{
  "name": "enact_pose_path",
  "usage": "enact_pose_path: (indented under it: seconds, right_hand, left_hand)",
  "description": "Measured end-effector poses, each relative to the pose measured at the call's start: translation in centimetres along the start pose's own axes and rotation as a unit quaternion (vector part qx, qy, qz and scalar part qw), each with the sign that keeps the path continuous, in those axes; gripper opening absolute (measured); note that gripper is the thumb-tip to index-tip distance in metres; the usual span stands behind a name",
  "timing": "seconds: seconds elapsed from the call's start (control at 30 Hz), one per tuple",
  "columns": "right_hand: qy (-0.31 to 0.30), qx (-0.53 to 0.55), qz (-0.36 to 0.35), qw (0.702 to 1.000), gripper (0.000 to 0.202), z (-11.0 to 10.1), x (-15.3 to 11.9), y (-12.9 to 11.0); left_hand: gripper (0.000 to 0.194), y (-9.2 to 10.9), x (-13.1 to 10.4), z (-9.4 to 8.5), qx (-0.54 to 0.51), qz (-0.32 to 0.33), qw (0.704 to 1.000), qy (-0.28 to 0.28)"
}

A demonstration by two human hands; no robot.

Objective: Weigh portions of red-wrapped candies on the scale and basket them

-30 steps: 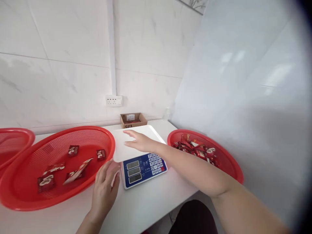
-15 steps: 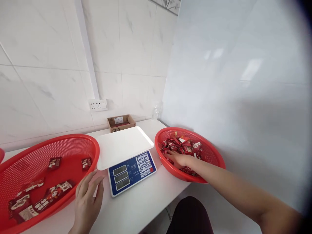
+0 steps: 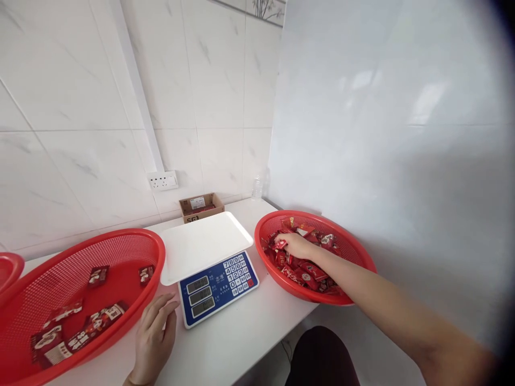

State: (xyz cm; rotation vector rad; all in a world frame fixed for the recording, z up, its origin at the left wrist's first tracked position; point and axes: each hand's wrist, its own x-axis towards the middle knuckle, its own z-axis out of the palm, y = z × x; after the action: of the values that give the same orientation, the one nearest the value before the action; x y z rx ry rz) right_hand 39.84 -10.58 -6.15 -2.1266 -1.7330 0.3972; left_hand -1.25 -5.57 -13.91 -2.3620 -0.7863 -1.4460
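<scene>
My right hand (image 3: pixel 295 245) is over the right red basket (image 3: pixel 364 268), its fingers closed on a small red snack packet (image 3: pixel 280 244). Around and below it lie many more red packets (image 3: pixel 308 272). My left hand (image 3: pixel 155 335) rests between the left red basket (image 3: pixel 149 241) and the scale, holding nothing, its fingers loosely bent and apart from the thumb. In front of me stands a digital scale (image 3: pixel 219 289) with a blue keypad panel. Nothing lies on its white pan (image 3: pixel 207 244). The left basket holds several dark red packets (image 3: pixel 96 276).
Behind the scale is a small cardboard box (image 3: pixel 201 208) with red packets inside. A clear plastic bottle (image 3: pixel 257 186) stands in the corner by the wall. Part of another red basket (image 3: pixel 10 268) shows at the far left. A white table (image 3: pixel 241 332) carries everything.
My right hand has drawn up from the packets and now pinches one. My left hand has shifted slightly right, its fingers more bent. The view has tilted a little.
</scene>
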Motion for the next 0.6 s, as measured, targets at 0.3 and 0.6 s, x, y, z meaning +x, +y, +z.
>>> enact_pose_path:
  seconds: [0.3,0.6]
  right_hand:
    - [-0.162,-0.078,0.020,0.984,0.066,-0.3,-1.5,0.5]
    - [-0.076,-0.103,-0.042,0.991,0.025,1.4,-1.4,-0.3]
  left_hand:
    - [0.014,0.4,0.4,0.1,-0.025,0.002,1.000,-0.008]
    - [0.013,0.0,-0.3,0.2,-0.033,-0.016,0.999,-0.015]
